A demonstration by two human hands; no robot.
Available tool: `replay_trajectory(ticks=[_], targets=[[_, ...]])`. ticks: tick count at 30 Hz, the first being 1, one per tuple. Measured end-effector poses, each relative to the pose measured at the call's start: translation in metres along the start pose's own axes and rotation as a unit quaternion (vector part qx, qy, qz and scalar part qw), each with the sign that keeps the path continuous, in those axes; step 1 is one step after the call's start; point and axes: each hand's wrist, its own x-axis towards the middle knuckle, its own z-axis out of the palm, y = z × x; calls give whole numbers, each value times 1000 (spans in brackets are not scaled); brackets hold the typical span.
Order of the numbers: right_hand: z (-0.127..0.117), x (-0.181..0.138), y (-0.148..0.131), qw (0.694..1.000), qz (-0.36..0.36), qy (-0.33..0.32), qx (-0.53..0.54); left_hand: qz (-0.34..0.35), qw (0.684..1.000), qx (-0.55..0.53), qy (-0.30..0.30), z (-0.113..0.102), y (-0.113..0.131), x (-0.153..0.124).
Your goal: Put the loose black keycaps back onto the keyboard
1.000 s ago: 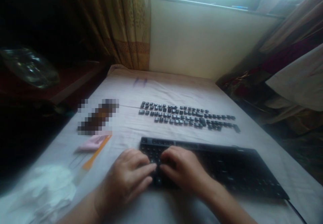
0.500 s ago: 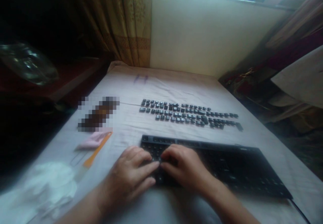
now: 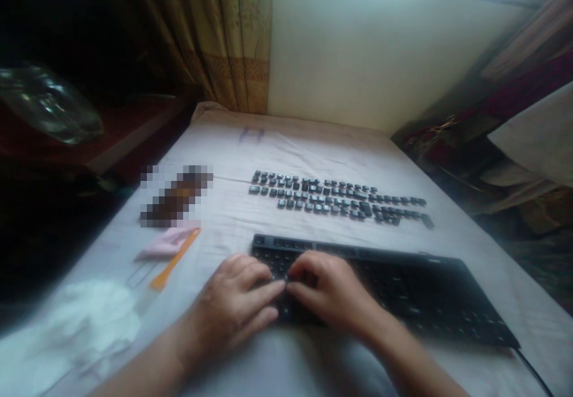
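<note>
A black keyboard (image 3: 403, 289) lies on a pale sheet (image 3: 313, 146) in front of me, its key wells dark. My left hand (image 3: 233, 310) rests on the keyboard's left end with its fingers bent and the fingertips meeting those of my right hand (image 3: 326, 292). My right hand is curled, fingertips pressed down at the same spot on the left part of the keyboard. Anything pinched between the fingers is too small to see. Beyond the keyboard, several loose black keycaps (image 3: 335, 197) lie in three neat rows.
Left of the keyboard lie an orange flat tool (image 3: 174, 259), a pink cloth (image 3: 165, 243), a blurred-out dark object (image 3: 176, 197) and crumpled white tissue (image 3: 89, 322). A curtain (image 3: 224, 39) and wall stand behind; a cable (image 3: 530, 370) leaves the keyboard's right end.
The view has tilted down a little, so everything sits slightly higher in the picture. Both hands stay at the same spot on the keyboard's left part, fingertips drawn a bit closer together.
</note>
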Motion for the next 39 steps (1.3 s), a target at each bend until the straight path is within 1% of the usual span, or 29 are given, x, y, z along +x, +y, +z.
replay_trajectory(ticks=[3, 8, 20, 24, 29, 33, 39], targets=[[0, 0, 0, 1000, 8, -3, 3, -4, 1000, -1, -3, 1, 1, -1], [1, 0, -1, 1000, 7, -4, 15, -3, 1000, 7, 9, 0, 1, -1], [-2, -2, 2, 1000, 12, -7, 5, 6, 1000, 11, 2, 1, 3, 1], [0, -4, 7, 1000, 6, 7, 16, 4, 1000, 17, 3, 1, 3, 0], [2, -4, 7, 998, 25, 29, 42, -12, 1000, 4, 17, -3, 0, -1], [4, -4, 5, 999, 19, 19, 23, -24, 999, -7, 44, -4, -1, 0], [4, -3, 0, 1000, 21, -9, 4, -12, 998, -7, 55, 0, 2, -1]])
